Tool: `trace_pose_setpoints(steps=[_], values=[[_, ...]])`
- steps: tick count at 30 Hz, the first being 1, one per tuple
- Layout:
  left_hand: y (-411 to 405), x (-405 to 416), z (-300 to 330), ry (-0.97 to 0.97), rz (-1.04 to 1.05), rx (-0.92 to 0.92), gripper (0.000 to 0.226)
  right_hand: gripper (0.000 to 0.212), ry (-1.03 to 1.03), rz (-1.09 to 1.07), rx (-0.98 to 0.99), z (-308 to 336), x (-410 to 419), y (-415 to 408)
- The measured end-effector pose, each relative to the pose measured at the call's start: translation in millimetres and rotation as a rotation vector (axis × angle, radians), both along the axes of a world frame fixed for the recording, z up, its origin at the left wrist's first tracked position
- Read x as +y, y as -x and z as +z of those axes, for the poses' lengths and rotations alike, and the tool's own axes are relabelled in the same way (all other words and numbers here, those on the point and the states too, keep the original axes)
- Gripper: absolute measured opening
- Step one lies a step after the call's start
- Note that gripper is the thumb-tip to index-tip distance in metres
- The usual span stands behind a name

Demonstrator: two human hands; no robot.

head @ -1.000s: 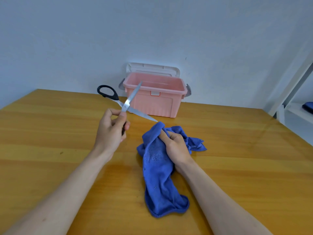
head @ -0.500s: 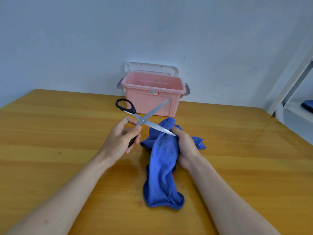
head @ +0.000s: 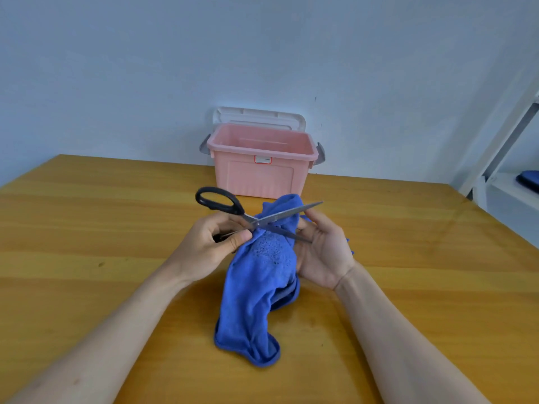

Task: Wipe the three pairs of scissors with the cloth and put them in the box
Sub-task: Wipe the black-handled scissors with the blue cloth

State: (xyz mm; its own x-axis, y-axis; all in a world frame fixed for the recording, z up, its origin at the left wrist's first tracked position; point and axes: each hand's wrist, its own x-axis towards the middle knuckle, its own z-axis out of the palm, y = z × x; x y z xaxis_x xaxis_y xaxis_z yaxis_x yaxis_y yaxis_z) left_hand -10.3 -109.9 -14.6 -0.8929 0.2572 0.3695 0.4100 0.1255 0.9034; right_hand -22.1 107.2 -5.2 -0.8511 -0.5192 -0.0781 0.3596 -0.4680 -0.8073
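My left hand (head: 213, 246) grips the lower handle of black-handled scissors (head: 230, 208), whose blades are spread apart in an X. The upper blade points right over the blue cloth (head: 262, 275); the lower blade lies against the cloth. My right hand (head: 323, 252) holds the cloth from the right side, fingers behind it and thumb near the upper blade. The cloth hangs down to the wooden table (head: 87, 228). The pink box (head: 259, 176) stands open at the table's far edge, its white lid (head: 259, 118) leaning back against the wall. No other scissors show.
A white shelf frame (head: 501, 147) with a dark blue item (head: 529, 180) stands off the table's right side. The wall runs right behind the box.
The scissors have come down and to the right, from in front of the box onto the cloth. My right hand has lifted the cloth and turned palm-up against the blades.
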Motion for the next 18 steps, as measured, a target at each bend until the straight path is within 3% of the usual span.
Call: trace_pose_setpoints(steps=[9, 16, 18], values=[[-4.4, 1.1, 4.4, -0.006, -0.061, -0.058, 0.027, 0.040, -0.068, 0.150, 0.157, -5.1, 1.7, 3.1], [-5.1, 1.8, 6.5, 0.017, -0.056, -0.107, 0.007, 0.051, -0.076, 0.146, 0.113, -6.4, -6.1, -2.0], [-5.7, 2.7, 7.3, 0.040, -0.040, -0.110, 0.008, 0.046, -0.106, 0.140, 0.118, -6.5, -6.4, -1.2]])
